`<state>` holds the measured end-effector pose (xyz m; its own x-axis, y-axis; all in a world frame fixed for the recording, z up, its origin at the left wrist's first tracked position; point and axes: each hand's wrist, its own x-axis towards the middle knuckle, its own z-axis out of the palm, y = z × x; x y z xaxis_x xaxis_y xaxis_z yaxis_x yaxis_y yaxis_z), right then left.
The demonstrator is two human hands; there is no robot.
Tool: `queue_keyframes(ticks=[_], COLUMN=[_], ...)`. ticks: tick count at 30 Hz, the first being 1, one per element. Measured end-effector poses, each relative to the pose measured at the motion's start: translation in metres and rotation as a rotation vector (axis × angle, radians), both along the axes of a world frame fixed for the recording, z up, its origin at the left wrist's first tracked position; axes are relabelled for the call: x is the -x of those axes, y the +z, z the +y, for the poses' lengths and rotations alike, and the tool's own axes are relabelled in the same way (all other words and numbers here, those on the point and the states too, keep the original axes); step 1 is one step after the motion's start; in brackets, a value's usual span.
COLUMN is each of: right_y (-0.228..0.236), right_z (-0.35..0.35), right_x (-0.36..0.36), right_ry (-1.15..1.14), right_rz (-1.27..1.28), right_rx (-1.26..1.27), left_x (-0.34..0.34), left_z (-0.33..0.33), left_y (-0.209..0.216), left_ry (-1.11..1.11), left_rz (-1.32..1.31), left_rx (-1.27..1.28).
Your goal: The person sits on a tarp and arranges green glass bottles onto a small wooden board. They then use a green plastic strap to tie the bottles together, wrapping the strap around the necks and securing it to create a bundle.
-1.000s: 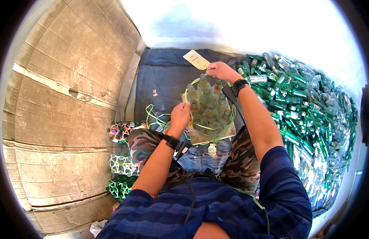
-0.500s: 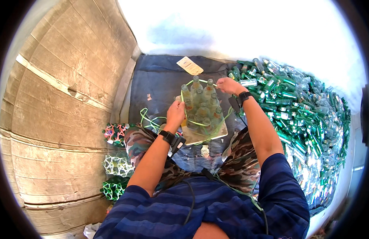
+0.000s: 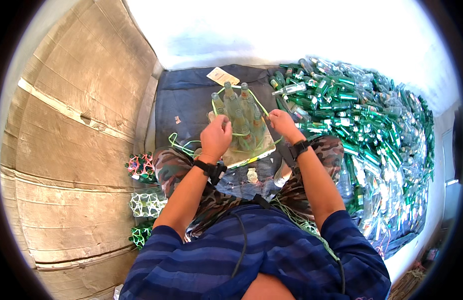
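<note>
Several clear glass bottles (image 3: pixel 240 119) stand upright in a tight cluster between my hands, on a pale flat board (image 3: pixel 268 146). A light green plastic strap (image 3: pixel 262 106) loops around the far side of their necks and runs down both sides. My left hand (image 3: pixel 215 136) is closed on the strap at the near left of the cluster and hides part of the bottles. At the right, my right hand (image 3: pixel 285 125) pinches the other side of the strap, a little apart from the glass. Another length of green strap (image 3: pixel 177 144) trails left of the board.
A large heap of green and clear bottles (image 3: pixel 341 107) fills the right side. Bundled bottles in red (image 3: pixel 141 164), white (image 3: pixel 147 204) and green (image 3: pixel 141 235) ties stand at the left, beside a cardboard wall (image 3: pixel 76 150). A printed card (image 3: pixel 223 76) lies beyond the cluster.
Both hands have come nearer to me from the far side, drawing the strap along the sides of the bottles. The view has shifted slightly.
</note>
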<state>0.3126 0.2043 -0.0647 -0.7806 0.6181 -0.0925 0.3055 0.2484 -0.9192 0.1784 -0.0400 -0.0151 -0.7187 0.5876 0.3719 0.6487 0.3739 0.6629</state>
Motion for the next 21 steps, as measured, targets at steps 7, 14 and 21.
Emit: queue_keyframes(ticks=[7,14,21], right_y=[-0.023,-0.021,-0.008], right_z=[-0.054,-0.061,-0.074], right_x=[-0.015,-0.015,-0.018], right_ry=[-0.15,-0.109,-0.043], right_rz=[0.02,0.113,0.054], right_rx=[-0.051,0.135,-0.3], left_x=[-0.047,-0.047,-0.046], left_z=[0.003,0.018,0.022], left_y=[-0.03,-0.051,-0.062], left_ry=[-0.164,-0.117,-0.111], left_rz=[-0.192,-0.131,-0.119], left_rx=[0.167,0.207,0.167])
